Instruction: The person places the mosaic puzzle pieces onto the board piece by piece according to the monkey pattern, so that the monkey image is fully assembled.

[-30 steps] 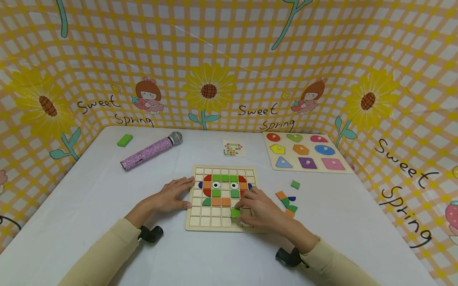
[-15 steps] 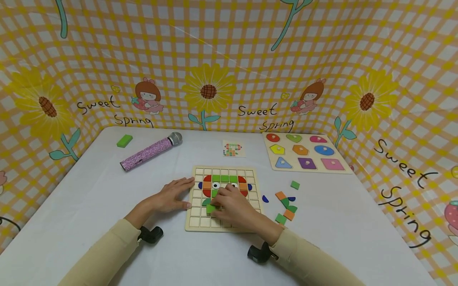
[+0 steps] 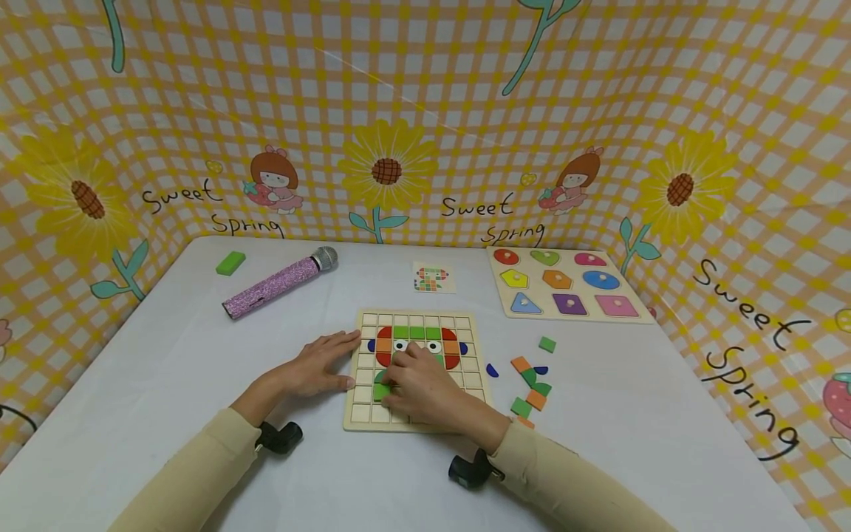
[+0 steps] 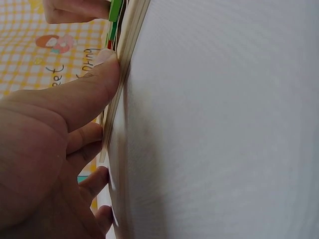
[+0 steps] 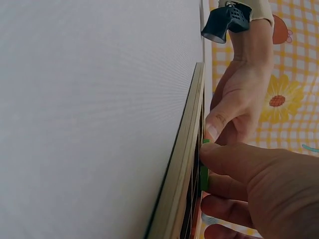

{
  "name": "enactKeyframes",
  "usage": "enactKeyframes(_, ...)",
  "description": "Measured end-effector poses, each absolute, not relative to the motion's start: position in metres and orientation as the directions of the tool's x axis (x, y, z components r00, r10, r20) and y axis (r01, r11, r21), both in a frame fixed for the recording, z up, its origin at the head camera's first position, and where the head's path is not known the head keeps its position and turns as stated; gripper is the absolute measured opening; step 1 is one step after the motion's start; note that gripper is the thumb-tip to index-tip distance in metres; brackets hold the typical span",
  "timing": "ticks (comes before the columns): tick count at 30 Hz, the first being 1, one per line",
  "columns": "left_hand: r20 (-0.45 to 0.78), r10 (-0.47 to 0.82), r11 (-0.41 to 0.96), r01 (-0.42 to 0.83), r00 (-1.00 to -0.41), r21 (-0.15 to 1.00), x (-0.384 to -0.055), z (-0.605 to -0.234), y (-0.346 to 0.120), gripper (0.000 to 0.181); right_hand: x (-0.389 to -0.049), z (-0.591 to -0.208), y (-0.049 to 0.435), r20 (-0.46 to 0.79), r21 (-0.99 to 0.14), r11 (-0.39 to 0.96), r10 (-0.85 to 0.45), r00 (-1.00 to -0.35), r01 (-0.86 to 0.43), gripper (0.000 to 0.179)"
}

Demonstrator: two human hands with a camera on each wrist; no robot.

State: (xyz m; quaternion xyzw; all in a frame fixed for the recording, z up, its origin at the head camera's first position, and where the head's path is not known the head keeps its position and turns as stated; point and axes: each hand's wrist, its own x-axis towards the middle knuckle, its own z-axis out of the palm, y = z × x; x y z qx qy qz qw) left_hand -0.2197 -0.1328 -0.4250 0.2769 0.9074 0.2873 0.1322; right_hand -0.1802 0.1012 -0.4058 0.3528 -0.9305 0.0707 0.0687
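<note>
A wooden grid board (image 3: 361, 411) lies in front of the person, with colored tiles forming a face with two round eyes. The left hand (image 3: 312, 366) rests at the board's left edge; in the left wrist view its thumb (image 4: 94, 87) presses on that edge with the fingers spread behind. The right hand (image 3: 425, 388) reaches over the board and pinches a green square tile (image 3: 380, 393) in a lower-left cell, just below a green rounded tile (image 3: 380, 377). In the right wrist view, the thumb and fingers sit on the green tile (image 5: 204, 178) at the board's surface. The right hand hides several central cells.
Right of the board lie loose tiles, among them a blue half-round (image 3: 492, 370), an orange square (image 3: 536, 400) and a green square (image 3: 547, 344). Behind are a picture card (image 3: 435, 278), a knobbed shape puzzle (image 3: 532, 292), a glittery pink microphone (image 3: 272, 288) and a green block (image 3: 230, 263).
The right hand has carried the green tile leftward across the board, from the lower right to the lower-left cells, uncovering loose tiles on the right. The left hand has stayed in place.
</note>
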Motion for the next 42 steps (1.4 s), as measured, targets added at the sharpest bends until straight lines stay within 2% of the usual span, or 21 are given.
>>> enactKeyframes(7,-0.083,0.58,0.681,0.426,-0.811,0.596,-0.22,-0.426,-0.134,0.076,-0.18,-0.406,0.102,0.178,-0.091,0.741,-0.645,-0.743,-0.665,0.026)
enactKeyframes(17,-0.084,0.57,0.689,0.42,-0.817,0.59,-0.222,-0.428,-0.133,0.076,-0.179,-0.398,0.125,0.213,-0.18,0.766,-0.582,-0.785,-0.617,0.03)
enactKeyframes(26,-0.079,0.57,0.689,0.423,-0.818,0.588,-0.221,-0.429,-0.133,0.076,-0.192,-0.394,0.194,0.293,-0.199,0.808,-0.491,-0.82,-0.555,0.028)
enactKeyframes(34,-0.077,0.578,0.683,0.429,-0.812,0.591,-0.221,-0.428,-0.133,0.076,-0.2,-0.39,0.265,0.185,-0.292,0.878,-0.338,-0.923,-0.38,0.03)
enactKeyframes(42,-0.079,0.58,0.681,0.429,-0.811,0.594,-0.221,-0.428,-0.133,0.076,-0.201,-0.393,0.311,0.15,-0.295,0.9,-0.289,-0.946,-0.322,0.031)
